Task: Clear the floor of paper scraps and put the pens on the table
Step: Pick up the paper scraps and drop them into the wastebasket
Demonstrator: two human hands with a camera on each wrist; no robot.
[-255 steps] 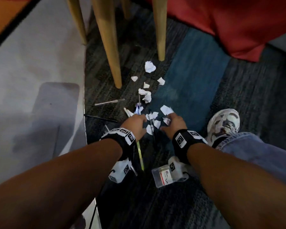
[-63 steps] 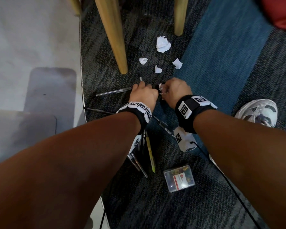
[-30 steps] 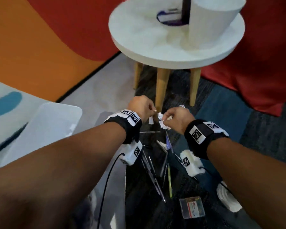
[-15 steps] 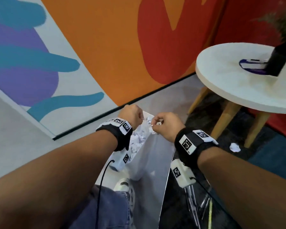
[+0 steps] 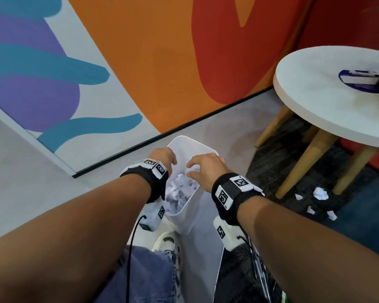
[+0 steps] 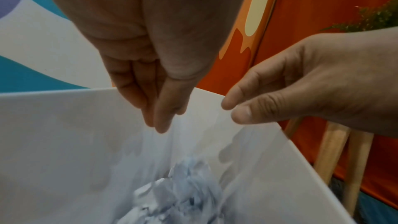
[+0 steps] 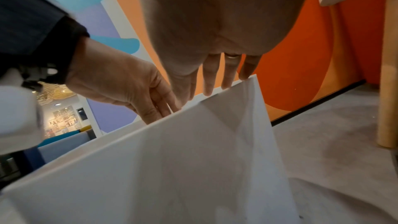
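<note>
Head view — left hand [image 5: 163, 157] and right hand [image 5: 206, 168] over white bin [image 5: 202, 150], fingers loose, holding nothing — crumpled paper scraps [image 5: 179, 193] inside.

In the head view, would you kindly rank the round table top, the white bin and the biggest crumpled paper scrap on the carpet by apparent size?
1. Round table top, partly cut off by the frame.
2. White bin, nearer the camera and partly hidden by both hands, yet it looks smaller.
3. Crumpled paper scrap, clearly the smallest.
</note>
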